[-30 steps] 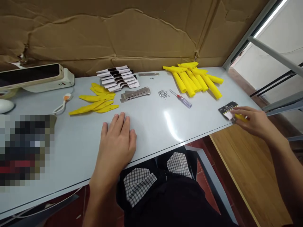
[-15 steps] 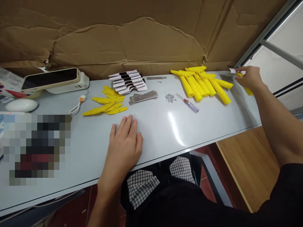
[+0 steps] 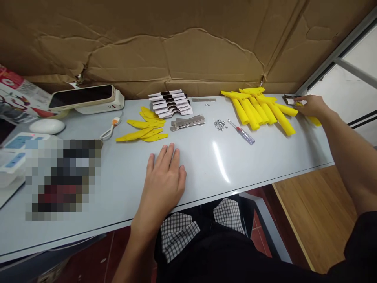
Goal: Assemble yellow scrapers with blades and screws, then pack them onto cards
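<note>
Packet [image 3: 290, 101]: dark and white, thin, at the table's [image 3: 200, 161] far right corner, near the cardboard [image 3: 176, 55]. Right hand [image 3: 313, 105] has it pinched, fingers narrow; arm reaching out, palm side hidden. Yellow plastic piece [image 3: 313, 120] shows under the same hand; can't tell if gripped. Packet print too small to read.

Left hand [image 3: 165, 181]: palm down on the table, fingers extended and moderately spread, thumb out to the side.

Yellow handles [image 3: 260, 112]: smooth, tubular, with flat tapered ends, heaped left of the right hand. Screwdriver [image 3: 243, 133] has clear ribbed grip, red collar, metal shaft; lies beside a pile of small shiny screws [image 3: 219, 125]. Metal strips [image 3: 188, 122]: flat, thin, overlapping, grey. Folded cards [image 3: 171, 103], white with black bands, stacked behind them. Flat yellow parts [image 3: 143, 129] are pointed, fanned out.

Red and white bag [image 3: 22, 92] far left: glossy, round white mark, lettering unclear.
</note>
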